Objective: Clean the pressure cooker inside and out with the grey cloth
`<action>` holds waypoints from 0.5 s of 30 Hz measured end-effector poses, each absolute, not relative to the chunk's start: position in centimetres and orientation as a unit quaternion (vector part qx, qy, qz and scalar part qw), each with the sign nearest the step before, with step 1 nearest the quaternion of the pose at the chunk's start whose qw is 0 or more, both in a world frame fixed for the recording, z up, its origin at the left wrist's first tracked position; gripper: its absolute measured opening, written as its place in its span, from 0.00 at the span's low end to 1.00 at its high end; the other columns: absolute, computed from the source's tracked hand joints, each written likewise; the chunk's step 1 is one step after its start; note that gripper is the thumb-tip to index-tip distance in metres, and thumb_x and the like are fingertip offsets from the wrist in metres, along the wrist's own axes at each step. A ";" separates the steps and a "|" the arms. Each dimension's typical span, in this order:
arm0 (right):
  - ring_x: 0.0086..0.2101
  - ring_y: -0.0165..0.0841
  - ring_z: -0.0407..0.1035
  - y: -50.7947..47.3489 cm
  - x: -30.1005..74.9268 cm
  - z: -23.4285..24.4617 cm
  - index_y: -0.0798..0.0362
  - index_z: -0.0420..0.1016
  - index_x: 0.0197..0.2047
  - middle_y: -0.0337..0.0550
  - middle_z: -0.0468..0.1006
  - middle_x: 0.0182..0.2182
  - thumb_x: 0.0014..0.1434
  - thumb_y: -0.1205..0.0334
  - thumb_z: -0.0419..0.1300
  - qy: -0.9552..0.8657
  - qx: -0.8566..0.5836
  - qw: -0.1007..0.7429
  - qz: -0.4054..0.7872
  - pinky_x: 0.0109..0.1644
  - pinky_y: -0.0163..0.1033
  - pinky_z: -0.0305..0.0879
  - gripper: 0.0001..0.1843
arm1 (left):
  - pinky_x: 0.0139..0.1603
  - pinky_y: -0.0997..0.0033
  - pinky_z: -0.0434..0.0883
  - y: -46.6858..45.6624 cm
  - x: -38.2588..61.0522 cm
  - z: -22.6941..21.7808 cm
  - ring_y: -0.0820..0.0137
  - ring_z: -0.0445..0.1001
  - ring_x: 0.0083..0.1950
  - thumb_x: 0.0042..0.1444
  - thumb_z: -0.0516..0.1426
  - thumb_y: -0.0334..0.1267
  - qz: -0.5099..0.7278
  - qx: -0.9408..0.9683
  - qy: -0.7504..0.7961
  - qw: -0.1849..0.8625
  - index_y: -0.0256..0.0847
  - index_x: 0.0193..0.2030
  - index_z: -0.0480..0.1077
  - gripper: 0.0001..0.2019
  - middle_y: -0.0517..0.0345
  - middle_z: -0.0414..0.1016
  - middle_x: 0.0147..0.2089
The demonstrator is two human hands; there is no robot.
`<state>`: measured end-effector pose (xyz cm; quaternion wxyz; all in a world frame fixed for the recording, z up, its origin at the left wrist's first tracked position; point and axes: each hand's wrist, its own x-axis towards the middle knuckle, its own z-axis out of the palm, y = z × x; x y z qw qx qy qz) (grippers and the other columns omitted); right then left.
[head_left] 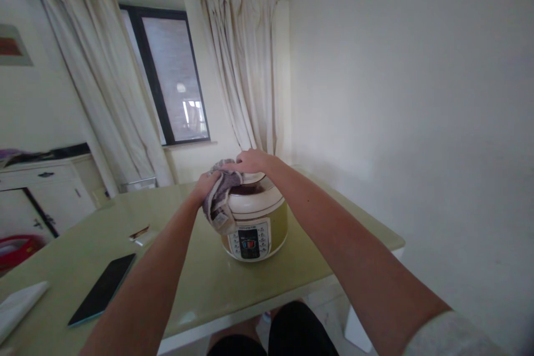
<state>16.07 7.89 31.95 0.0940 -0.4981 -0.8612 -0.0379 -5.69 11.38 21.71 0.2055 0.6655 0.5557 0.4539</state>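
Observation:
A white and green electric cooker (275, 222) with a dark control panel stands upright on the table. A grey-purple cloth (222, 197) with a pale edge drapes over the left side of its lid and hangs down the front-left. My left hand (207, 184) grips the cloth at the cooker's left side, its fingertips partly hidden in the folds. Across the top of the lid reaches my right hand (250, 161), its fingers closed on the upper part of the same cloth. The right forearm passes in front of the cooker's right edge.
On the pale green table (217, 283) lie a dark tablet (102, 289), a white object (20, 306) and a small packet (144, 235) at the left. A wall (417, 111) borders the right side. Behind are curtains (237, 55), a window and a white cabinet (58, 189).

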 end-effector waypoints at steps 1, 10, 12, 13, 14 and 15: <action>0.57 0.57 0.77 7.8 16.1 31.9 0.57 0.86 0.54 0.66 0.82 0.56 0.62 0.15 0.42 -0.861 -0.498 0.095 -0.041 0.57 0.53 0.71 0.55 | 0.55 0.55 0.78 11.0 -5.9 21.5 0.50 0.82 0.50 0.56 0.52 0.56 0.459 0.662 0.559 0.197 0.41 0.37 0.79 0.23 0.48 0.85 0.39; 0.57 0.57 0.77 8.2 16.3 31.5 0.55 0.86 0.54 0.65 0.83 0.56 0.60 0.14 0.43 -0.860 -0.496 0.118 -0.024 0.60 0.54 0.70 0.56 | 0.58 0.50 0.74 3.9 -6.5 15.3 0.49 0.79 0.51 0.60 0.49 0.49 0.511 0.645 0.567 -0.012 0.43 0.37 0.74 0.16 0.46 0.81 0.41; 0.57 0.58 0.76 8.1 16.3 31.5 0.56 0.86 0.53 0.65 0.83 0.56 0.59 0.14 0.45 -0.858 -0.498 0.123 -0.025 0.59 0.55 0.70 0.55 | 0.60 0.50 0.73 2.1 -5.8 12.9 0.50 0.78 0.54 0.60 0.52 0.46 0.545 0.635 0.547 -0.026 0.43 0.41 0.75 0.14 0.45 0.81 0.45; 0.57 0.58 0.76 8.1 16.2 31.5 0.56 0.86 0.53 0.66 0.83 0.55 0.59 0.14 0.45 -0.858 -0.498 0.124 -0.026 0.59 0.55 0.71 0.55 | 0.60 0.50 0.73 1.4 -5.3 11.6 0.51 0.77 0.54 0.60 0.53 0.45 0.564 0.623 0.542 -0.021 0.43 0.44 0.74 0.13 0.46 0.80 0.47; 0.57 0.58 0.77 8.0 16.2 31.6 0.57 0.86 0.52 0.66 0.83 0.55 0.59 0.14 0.46 -0.858 -0.499 0.124 -0.028 0.59 0.55 0.71 0.55 | 0.59 0.50 0.74 0.6 -4.7 10.2 0.52 0.77 0.54 0.61 0.53 0.44 0.580 0.611 0.539 -0.013 0.43 0.46 0.74 0.13 0.46 0.80 0.48; 0.56 0.58 0.77 7.9 16.2 31.6 0.57 0.86 0.52 0.66 0.83 0.55 0.59 0.14 0.46 -0.858 -0.498 0.122 -0.030 0.58 0.55 0.71 0.55 | 0.60 0.48 0.73 0.0 -4.0 8.8 0.52 0.76 0.55 0.61 0.53 0.44 0.598 0.594 0.538 -0.009 0.43 0.49 0.73 0.14 0.46 0.79 0.49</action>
